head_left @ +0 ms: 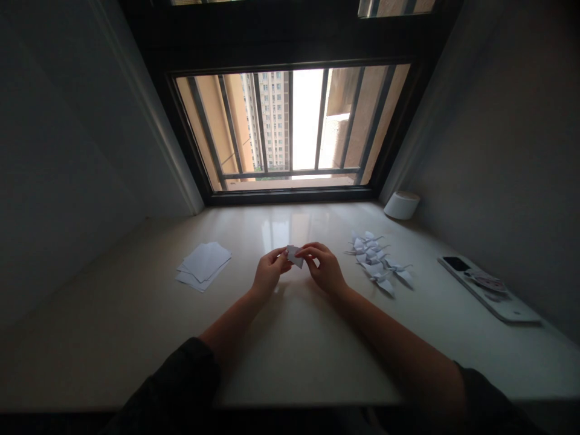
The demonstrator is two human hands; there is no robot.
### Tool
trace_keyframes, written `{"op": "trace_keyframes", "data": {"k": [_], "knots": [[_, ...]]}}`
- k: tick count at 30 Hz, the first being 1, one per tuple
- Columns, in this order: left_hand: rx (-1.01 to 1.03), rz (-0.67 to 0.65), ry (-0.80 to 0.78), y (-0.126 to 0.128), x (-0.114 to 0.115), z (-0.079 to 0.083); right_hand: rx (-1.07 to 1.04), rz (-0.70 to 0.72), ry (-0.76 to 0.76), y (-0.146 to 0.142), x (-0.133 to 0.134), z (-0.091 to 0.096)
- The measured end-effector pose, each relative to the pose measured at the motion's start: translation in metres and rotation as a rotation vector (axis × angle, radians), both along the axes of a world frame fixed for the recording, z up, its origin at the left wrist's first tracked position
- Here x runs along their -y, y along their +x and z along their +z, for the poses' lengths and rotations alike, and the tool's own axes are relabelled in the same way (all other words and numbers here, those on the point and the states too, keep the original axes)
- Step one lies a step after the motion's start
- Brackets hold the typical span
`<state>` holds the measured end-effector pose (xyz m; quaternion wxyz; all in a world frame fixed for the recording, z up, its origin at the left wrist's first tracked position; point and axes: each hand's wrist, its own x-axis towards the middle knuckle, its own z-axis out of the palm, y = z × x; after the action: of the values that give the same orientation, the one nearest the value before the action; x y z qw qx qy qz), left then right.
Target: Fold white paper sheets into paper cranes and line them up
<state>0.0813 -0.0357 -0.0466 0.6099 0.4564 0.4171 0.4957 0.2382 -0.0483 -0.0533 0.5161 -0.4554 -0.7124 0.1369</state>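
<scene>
Between my two hands, a little above the white sill, is a small folded piece of white paper (295, 257). My left hand (270, 270) pinches its left edge between thumb and fingers. The fingertips of my right hand (324, 266) close on its right side. To the right of my right hand lies a cluster of folded white paper cranes (372, 257), with pointed tips sticking out. Left of my left hand rests a loose stack of flat white paper sheets (205, 264).
A white phone (489, 296) with a round attachment on its back lies on the right of the sill (290, 350). At the back right corner stands a white cylindrical object (401, 205). A dark-framed window (290, 196) with bars closes off the far side; walls flank both sides.
</scene>
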Motion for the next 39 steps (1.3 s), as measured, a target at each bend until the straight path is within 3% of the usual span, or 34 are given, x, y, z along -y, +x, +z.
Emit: {"op": "trace_keyframes", "data": {"k": [7, 12, 17, 23, 27, 33, 39], "knots": [[0.071, 0.037, -0.084, 0.000, -0.001, 0.001, 0.124, 0.031, 0.081, 0.000, 0.000, -0.002], [0.109, 0.091, -0.123, 0.000, 0.000, 0.003, 0.244, -0.026, 0.156, 0.003, 0.004, 0.004], [0.117, 0.032, -0.131, 0.001, 0.002, 0.007, 0.371, -0.064, 0.226, 0.007, 0.000, 0.005], [-0.039, -0.044, 0.126, 0.000, 0.007, 0.012, 0.048, -0.016, 0.129, 0.000, 0.001, 0.006], [-0.064, -0.050, 0.203, 0.000, 0.008, 0.009, -0.160, 0.016, 0.018, -0.002, 0.002, 0.007], [-0.090, -0.039, 0.238, -0.003, 0.004, 0.010, -0.241, 0.117, -0.051, -0.001, 0.000, 0.006], [-0.131, -0.083, 0.238, -0.007, 0.002, 0.016, -0.202, 0.069, 0.019, 0.003, 0.002, 0.010]]}}
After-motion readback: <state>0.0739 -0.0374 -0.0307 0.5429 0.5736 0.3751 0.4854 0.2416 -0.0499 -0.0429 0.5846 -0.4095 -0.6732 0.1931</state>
